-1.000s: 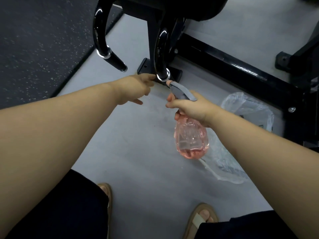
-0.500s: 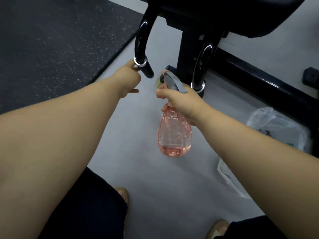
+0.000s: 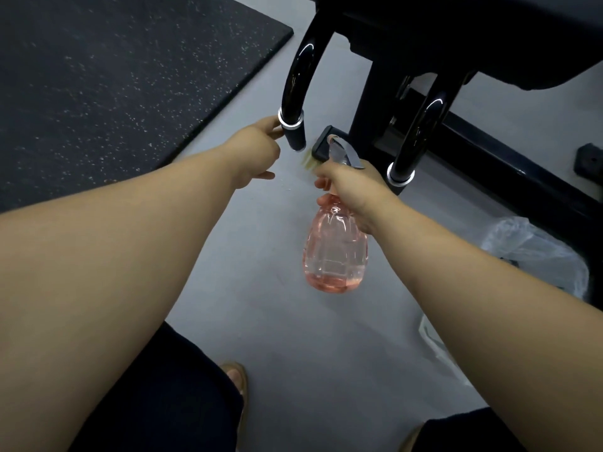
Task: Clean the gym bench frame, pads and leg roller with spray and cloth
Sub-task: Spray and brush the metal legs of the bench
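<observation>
Rubber matting (image 3: pixel 114 76), black and speckled, covered the floor (image 3: pixel 277 321) at upper left. Beside its edge the left hand (image 3: pixel 257 148) reached out with fingers extended, tips touching the chrome collar (image 3: pixel 290 120) of the bench's left curved handle (image 3: pixel 298 79), thumb free. Right of it, the right hand (image 3: pixel 352 187) gripped the neck of the pink spray bottle (image 3: pixel 336 252), held above the floor; further right stood the second curved handle (image 3: pixel 424 125) and black bench frame (image 3: pixel 509 164), with a clear plastic bag (image 3: pixel 538 252) on the floor near its right edge.

The bench pad (image 3: pixel 489 44) runs off the far edge, the fingers (image 3: pixel 272 124) of the left hand (image 3: pixel 257 150) end hidden behind the black handle (image 3: pixel 295 79), and a yellowish smear (image 3: pixel 308 163) nearby is too blurred to identify.
</observation>
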Action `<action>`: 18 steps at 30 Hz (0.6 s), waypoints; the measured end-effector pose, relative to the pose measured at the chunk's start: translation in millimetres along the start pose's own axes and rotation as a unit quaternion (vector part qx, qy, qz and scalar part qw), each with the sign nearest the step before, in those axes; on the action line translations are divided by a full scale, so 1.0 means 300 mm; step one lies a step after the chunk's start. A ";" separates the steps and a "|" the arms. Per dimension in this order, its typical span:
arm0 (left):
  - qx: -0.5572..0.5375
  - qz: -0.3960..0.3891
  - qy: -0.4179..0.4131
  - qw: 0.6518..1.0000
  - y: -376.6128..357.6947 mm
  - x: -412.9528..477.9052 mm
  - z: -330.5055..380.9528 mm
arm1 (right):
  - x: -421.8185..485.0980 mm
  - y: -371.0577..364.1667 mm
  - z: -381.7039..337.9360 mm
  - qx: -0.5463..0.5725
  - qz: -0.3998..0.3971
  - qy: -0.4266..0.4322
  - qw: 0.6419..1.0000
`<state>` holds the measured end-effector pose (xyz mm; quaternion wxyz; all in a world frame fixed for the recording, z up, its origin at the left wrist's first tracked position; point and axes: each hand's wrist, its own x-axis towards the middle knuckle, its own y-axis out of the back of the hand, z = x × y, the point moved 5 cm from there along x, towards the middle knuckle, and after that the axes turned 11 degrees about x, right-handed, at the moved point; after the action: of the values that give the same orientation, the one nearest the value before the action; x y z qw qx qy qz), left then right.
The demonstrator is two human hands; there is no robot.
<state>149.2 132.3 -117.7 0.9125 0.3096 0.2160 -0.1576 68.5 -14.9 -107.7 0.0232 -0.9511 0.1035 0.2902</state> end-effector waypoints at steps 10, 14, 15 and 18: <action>0.068 -0.072 -0.008 0.995 -0.021 -0.043 -0.005 | -0.005 -0.043 -0.004 -0.020 -0.020 0.014 1.000; 0.159 -0.359 -0.062 0.918 -0.096 -0.163 0.017 | -0.029 -0.055 0.006 -0.045 -0.005 0.077 0.996; 0.160 -0.376 -0.085 0.909 -0.117 -0.183 0.029 | -0.036 -0.047 0.005 -0.057 0.020 0.098 0.993; 0.076 -0.299 -0.174 0.935 -0.177 -0.210 0.072 | -0.057 -0.038 -0.004 -0.024 0.087 0.125 0.988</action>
<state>79.2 88.1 -97.7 0.8201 0.2666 0.1237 -0.4910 57.9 -0.6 -97.4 -0.0382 -0.9675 0.1809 0.1728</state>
